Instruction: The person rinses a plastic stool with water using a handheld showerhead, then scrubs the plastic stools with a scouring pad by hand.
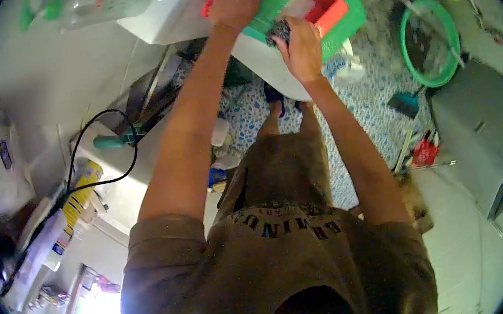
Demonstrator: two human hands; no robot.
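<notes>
A green and orange-red plastic frame-shaped object [344, 13] with an opening is at the top centre, above a white rounded surface [262, 59]. My left hand [237, 6] is closed at its upper left edge, over a red part. A dark, rough scrubbing pad [279, 32] is pinched in my right hand [302, 49], which presses it against the green rim. The fingertips of my left hand are partly hidden.
Behind lies a blue-speckled floor [357, 107]. To the right are a green-rimmed basin [455, 41], a dark dustpan [405, 103] and a grey box [477, 125]. A black cable [114, 180] loops at the left near a yellow bottle [79, 192].
</notes>
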